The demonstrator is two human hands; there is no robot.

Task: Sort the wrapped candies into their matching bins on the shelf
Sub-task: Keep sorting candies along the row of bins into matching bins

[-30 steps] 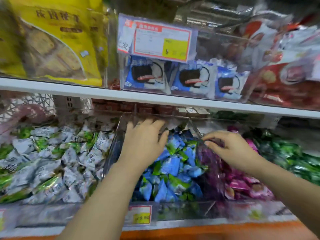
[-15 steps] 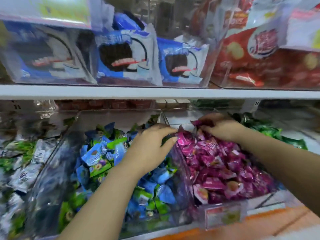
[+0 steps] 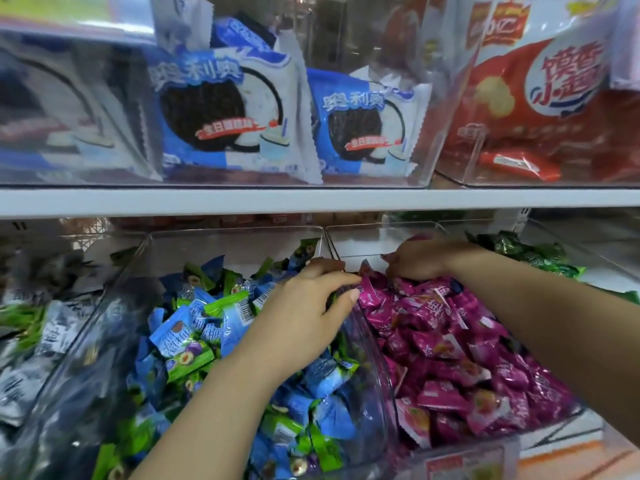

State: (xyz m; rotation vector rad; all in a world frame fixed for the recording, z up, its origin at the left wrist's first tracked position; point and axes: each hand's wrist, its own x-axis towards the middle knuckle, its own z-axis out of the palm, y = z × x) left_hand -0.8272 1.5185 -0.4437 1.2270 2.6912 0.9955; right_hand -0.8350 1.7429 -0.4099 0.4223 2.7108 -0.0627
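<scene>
Two clear bins stand side by side on the lower shelf. The left bin [image 3: 235,234] holds blue-and-green wrapped candies [image 3: 187,337]. The right bin [image 3: 381,226] holds pink wrapped candies [image 3: 450,344]. My left hand [image 3: 304,306] lies over the blue candies, and its fingertips reach the wall between the bins, next to a pink candy's corner. Whether it grips anything is hidden. My right hand [image 3: 422,261] is at the back of the pink bin, fingers curled down onto the pink candies.
Dark green candies [image 3: 519,251] lie in a bin further right, grey-and-green ones [image 3: 52,334] in a bin to the left. Close above runs a white shelf board [image 3: 311,199] carrying clear boxes of cookie packs [image 3: 221,112] and red snack bags [image 3: 540,98]. A price tag [image 3: 460,465] hangs at the front.
The view has swung right and come closer to the bins. My left hand moved from the middle of the blue bin to its right wall. My right hand went to the back of the pink bin.
</scene>
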